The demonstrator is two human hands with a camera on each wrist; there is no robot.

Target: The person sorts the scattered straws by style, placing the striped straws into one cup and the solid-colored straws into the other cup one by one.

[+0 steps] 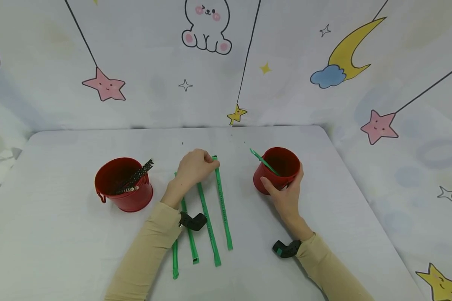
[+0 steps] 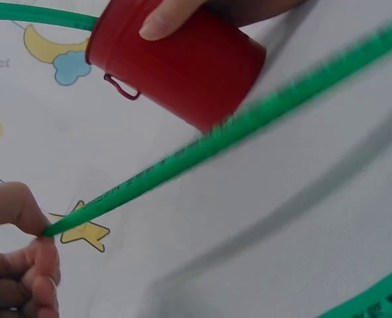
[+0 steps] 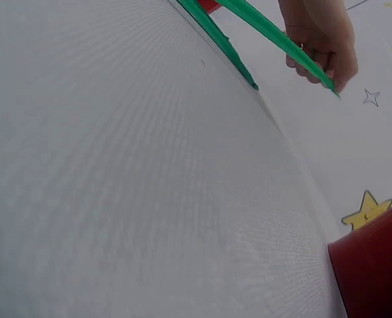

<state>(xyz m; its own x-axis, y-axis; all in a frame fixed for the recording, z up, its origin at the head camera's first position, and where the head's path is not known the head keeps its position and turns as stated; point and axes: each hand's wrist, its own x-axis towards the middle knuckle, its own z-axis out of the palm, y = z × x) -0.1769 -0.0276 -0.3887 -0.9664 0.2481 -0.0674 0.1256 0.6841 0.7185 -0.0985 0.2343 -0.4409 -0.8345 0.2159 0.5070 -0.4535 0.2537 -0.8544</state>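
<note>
Beige sleeves (image 1: 147, 253) are worn with black wrist cameras (image 1: 196, 222).

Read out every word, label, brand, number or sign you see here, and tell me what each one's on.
No word, brand or number is readable.
Dark triangle sign: on the lower-right green strip in the left wrist view; characters beside it too blurred.
Strip pinched by the left hand: dark print, too blurred to read.
Green strips in the head view: dark print, too small to read.
Red buckets: no lettering visible.
</note>
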